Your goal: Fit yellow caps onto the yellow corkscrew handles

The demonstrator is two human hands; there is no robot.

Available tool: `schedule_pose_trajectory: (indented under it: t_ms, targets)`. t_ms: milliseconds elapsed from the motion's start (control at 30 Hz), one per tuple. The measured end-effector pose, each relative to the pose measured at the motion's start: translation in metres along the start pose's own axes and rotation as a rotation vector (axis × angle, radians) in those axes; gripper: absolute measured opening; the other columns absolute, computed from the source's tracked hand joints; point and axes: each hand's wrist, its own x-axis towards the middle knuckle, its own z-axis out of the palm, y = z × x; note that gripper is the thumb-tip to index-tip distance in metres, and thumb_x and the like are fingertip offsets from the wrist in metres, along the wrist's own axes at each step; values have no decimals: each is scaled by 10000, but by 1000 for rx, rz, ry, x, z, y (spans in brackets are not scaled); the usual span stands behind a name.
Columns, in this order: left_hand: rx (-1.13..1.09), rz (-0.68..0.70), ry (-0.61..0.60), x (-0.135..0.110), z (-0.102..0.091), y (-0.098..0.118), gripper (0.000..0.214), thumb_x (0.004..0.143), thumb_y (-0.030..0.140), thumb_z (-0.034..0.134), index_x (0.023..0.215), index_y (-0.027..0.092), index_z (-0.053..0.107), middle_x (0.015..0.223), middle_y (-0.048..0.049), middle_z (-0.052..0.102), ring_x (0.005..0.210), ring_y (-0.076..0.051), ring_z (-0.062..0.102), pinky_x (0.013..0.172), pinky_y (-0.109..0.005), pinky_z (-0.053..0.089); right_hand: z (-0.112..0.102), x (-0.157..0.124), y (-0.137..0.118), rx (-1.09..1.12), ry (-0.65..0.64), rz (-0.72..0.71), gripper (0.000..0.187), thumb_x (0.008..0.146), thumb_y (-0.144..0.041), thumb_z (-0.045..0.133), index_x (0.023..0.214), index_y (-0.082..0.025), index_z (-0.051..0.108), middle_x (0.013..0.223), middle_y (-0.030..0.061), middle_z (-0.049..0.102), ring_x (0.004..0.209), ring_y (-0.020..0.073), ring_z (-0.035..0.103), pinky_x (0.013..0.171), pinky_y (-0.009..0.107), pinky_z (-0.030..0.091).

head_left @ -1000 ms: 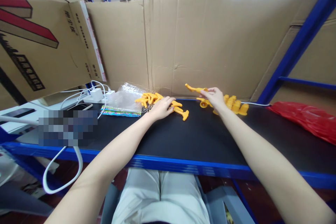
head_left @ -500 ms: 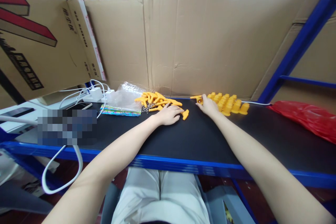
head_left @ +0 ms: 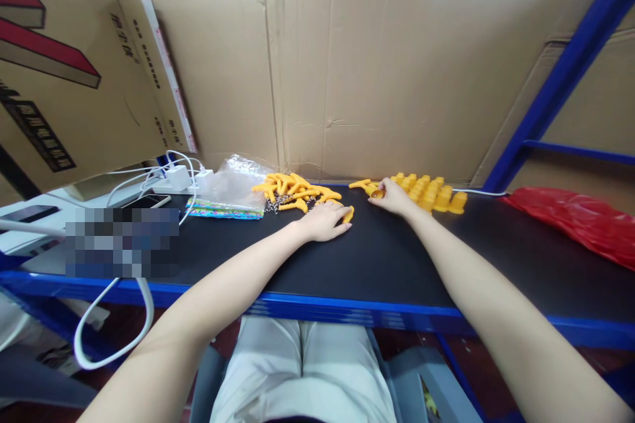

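My left hand [head_left: 327,221] rests low over the black tabletop, its fingers closed about a small orange-yellow T-shaped handle [head_left: 348,214] that they partly hide. Just behind it lies a pile of similar handles [head_left: 292,184] with shiny metal spiral parts among them. My right hand [head_left: 394,198] pinches a yellow cup-shaped piece [head_left: 377,193], its round open end facing me. Another yellow handle [head_left: 361,184] lies beside that cup, to its left. Right of this hand, several yellow cups [head_left: 429,195] stand upside down in rows.
A clear plastic bag [head_left: 235,178] lies on colourful flat packs [head_left: 225,209] at left, near white chargers and cables [head_left: 178,178]. At right is a red plastic bag [head_left: 570,218]. A cardboard wall [head_left: 407,79] closes the back; a blue rail [head_left: 347,310] edges the front.
My left fingers have moved over the small handle beside them. My right hand has turned the yellow cup so its opening shows, and the handle at its left is more exposed.
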Motion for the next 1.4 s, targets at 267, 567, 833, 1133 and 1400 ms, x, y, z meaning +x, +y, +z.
schedule_pose_trajectory:
  t_ms: [267,567,833,1133,1400]
  targets:
    - [39,-9,21,0,1,-6,339,877,375,472,1102,142,575,1090,-115,613,1029,-238,558,915,-367,428,2,0,2,-106,3,-48,303,674,-370,644,811,-205,430,851,67,559,758,212,543,684,323,427]
    - [29,-76,108,-3,-9,-7,303,895,357,455,1080,140,555,1089,-120,607,1030,-242,571,901,-379,452,6,-3,4,-146,-24,-84,339,760,-335,614,1024,-150,512,1074,149,563,1008,267,559,873,381,427]
    - [-163,-127,455,-3,-28,-1,352,957,250,298,1286,200,414,1077,-81,572,983,-178,588,896,-347,466,9,-1,7,-167,-32,-134,402,751,-396,644,1038,-134,538,1082,152,571,1004,264,559,866,375,432]
    - [-303,-200,533,-1,-31,-8,323,835,174,510,1144,177,417,1134,-91,562,1027,-184,572,892,-347,463,0,4,8,-237,-88,-82,293,746,-356,653,931,-142,579,954,124,601,857,229,583,776,337,446]
    - [-255,-212,367,-5,-22,-23,453,731,91,542,1144,195,390,1131,-96,575,1006,-196,583,833,-350,463,7,4,10,-225,-91,-85,227,793,-296,594,956,-140,578,993,142,590,880,242,574,787,353,444]
